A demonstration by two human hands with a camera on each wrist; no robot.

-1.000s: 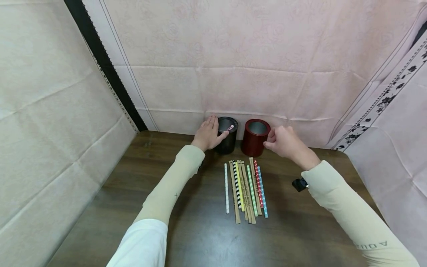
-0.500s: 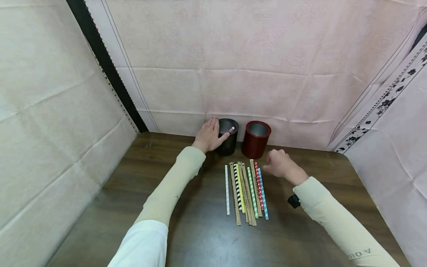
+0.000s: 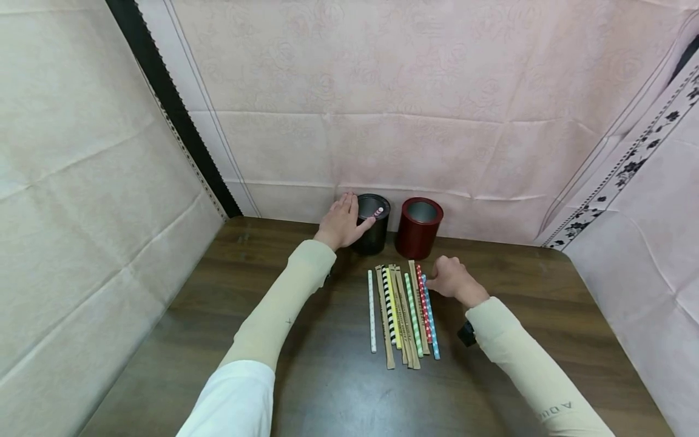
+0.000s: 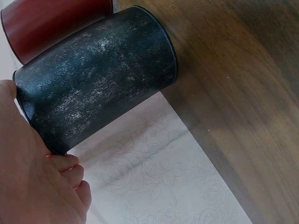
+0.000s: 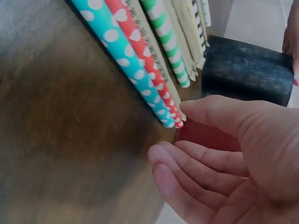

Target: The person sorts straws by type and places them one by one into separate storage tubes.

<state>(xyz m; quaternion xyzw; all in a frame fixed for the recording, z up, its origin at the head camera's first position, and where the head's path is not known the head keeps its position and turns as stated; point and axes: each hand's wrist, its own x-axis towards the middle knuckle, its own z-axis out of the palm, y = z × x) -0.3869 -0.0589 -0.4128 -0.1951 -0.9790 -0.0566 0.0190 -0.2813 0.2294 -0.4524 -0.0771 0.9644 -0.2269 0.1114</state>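
My left hand [image 3: 341, 222] holds the black cylindrical cup [image 3: 373, 233] at its rim, thumb on the near side and fingers along the far side. The pink-and-dark striped end of a paper straw [image 3: 378, 212] shows in the cup's mouth. My right hand [image 3: 453, 280] is just beside the top ends of the straws, nearest the blue dotted straw [image 5: 122, 60]. Its thumb and fingers stand apart with nothing between them. Next to the blue one lies a red straw with white marks [image 5: 135, 37]. Left of these are a green striped straw [image 3: 412, 312] and a yellow one [image 3: 393, 303].
A dark red cup [image 3: 417, 233] stands right of the black one, by the pale cloth backdrop [image 3: 415, 145]. Several brown paper-wrapped straws [image 3: 384, 328] lie among the coloured ones. A pale dotted straw [image 3: 372, 312] lies at the row's left on the wooden table [image 3: 327, 388].
My right hand has come down from beside the red cup to the top ends of the straws. My left hand stays at the black cup.
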